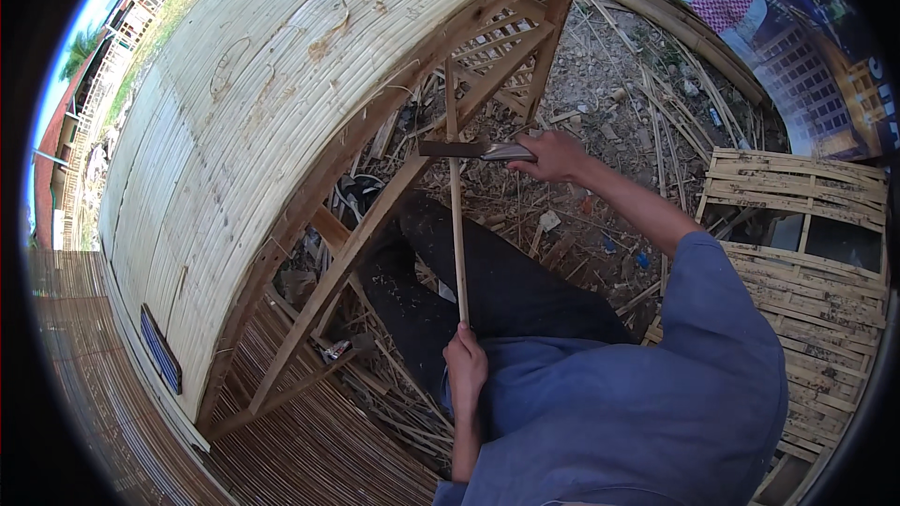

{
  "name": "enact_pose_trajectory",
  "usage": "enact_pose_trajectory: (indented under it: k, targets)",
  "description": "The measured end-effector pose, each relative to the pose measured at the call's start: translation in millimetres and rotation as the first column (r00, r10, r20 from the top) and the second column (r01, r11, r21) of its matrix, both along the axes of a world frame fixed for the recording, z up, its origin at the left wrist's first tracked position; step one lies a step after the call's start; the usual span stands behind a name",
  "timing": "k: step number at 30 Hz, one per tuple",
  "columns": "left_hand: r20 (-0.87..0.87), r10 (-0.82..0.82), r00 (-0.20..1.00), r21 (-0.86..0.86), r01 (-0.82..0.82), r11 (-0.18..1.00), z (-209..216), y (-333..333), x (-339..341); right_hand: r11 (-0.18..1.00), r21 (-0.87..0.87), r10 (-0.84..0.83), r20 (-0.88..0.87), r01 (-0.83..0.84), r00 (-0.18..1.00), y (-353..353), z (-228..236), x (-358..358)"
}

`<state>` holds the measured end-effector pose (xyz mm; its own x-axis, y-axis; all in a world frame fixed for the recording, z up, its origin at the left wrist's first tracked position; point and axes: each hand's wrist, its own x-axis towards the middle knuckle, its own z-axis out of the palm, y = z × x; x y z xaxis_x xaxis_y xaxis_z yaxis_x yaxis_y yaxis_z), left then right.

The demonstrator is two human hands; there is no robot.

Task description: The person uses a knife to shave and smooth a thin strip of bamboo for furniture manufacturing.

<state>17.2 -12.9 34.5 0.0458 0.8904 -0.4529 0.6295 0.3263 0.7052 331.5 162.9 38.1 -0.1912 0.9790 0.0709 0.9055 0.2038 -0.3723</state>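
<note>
My left hand (465,365) is closed around the lower end of a long, thin bamboo strip (458,244), close to my waist. The strip runs up and away from me, past the wooden brace of a frame. My right hand (555,157) grips the handle of a broad-bladed knife (454,148). Its dark blade lies crosswise over the upper part of the strip, pointing left toward the brace (352,248). From this view I cannot tell how deep the edge sits against the strip.
A large tabletop of bamboo slats (253,103) on a wooden frame rises at my left, with curled shavings on it. Bamboo scraps litter the ground (609,122). A woven bamboo panel (797,319) stands at my right, a printed sheet (806,56) behind it.
</note>
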Motion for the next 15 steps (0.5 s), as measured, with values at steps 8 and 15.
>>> enact_pose_trajectory:
  k: [8,15]
  targets:
    - [-0.003,0.007,1.000,-0.026,-0.007,1.000,9.6,-6.2,-1.2,0.943,-0.123,0.315,0.024,-0.310,0.949,-6.2,-4.0,-2.6]
    - [0.035,0.018,0.999,-0.017,-0.018,1.000,-7.6,-8.1,-1.1,0.901,-0.162,0.426,0.141,-0.403,0.894,-14.3,27.8,-15.8]
